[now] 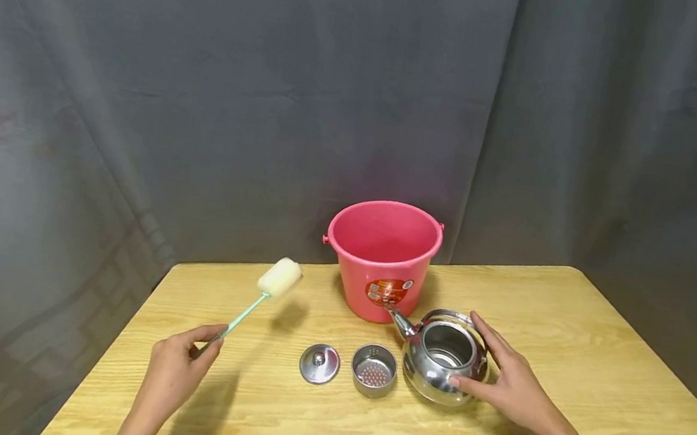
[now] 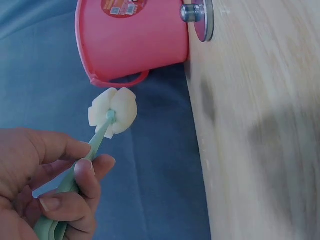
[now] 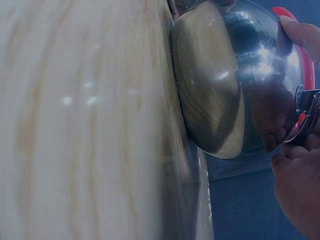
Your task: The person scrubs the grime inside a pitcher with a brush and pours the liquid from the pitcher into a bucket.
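Observation:
My left hand (image 1: 175, 367) grips the pale green handle of a sponge brush (image 1: 280, 278), its cream head raised above the table. In the left wrist view, fingers and thumb wrap the handle and the brush head (image 2: 120, 111) shows its folded sponge. At the right, my right hand (image 1: 512, 383) holds the shiny steel kettle (image 1: 433, 379) by its side, thumb on the body and fingers near the raised handle. The kettle has its top uncovered and its spout towards the bucket. Left of it stand a perforated steel strainer cup (image 1: 373, 370) and a round knobbed lid (image 1: 319, 364).
A pink bucket (image 1: 352, 274) with a red label stands behind the kettle, close to the table's back edge. The wooden table (image 1: 276, 422) ends at a grey curtain (image 1: 272, 96) behind and on both sides.

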`<act>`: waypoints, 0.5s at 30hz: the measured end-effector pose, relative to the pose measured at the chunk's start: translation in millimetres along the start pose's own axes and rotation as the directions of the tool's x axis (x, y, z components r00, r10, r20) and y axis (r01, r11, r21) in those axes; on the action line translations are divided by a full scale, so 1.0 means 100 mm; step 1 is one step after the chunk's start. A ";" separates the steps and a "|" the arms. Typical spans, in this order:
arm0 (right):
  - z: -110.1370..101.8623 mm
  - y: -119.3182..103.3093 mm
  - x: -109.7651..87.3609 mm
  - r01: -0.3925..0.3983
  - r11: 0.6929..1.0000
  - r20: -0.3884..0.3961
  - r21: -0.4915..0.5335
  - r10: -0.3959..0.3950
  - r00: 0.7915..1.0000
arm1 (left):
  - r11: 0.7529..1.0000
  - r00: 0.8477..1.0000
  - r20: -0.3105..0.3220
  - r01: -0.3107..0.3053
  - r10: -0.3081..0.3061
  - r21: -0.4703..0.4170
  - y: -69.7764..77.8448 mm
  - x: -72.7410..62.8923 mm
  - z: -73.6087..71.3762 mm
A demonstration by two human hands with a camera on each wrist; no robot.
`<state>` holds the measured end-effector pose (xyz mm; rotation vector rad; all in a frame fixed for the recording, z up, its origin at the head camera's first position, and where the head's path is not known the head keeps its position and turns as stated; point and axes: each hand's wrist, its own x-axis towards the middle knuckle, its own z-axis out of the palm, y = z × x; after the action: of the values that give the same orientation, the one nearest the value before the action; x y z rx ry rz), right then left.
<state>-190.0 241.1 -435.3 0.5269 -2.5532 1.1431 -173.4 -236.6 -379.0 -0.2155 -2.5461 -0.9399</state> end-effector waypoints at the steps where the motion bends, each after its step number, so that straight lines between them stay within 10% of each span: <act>1: 0.00 0.00 0.01 -0.001 1.000 0.002 0.002 0.001 1.000 | 1.000 1.000 -0.003 -0.007 0.007 0.001 0.02 -0.01 -0.01; 15: -0.01 0.01 0.01 -0.021 0.999 0.013 -0.027 0.021 1.000 | 0.998 0.997 0.053 -0.058 0.058 -0.012 0.34 -0.04 -0.10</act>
<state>-191.2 242.2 -434.7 0.5044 -2.5873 1.1147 -157.4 -217.2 -354.3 -0.3199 -2.5691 -0.9370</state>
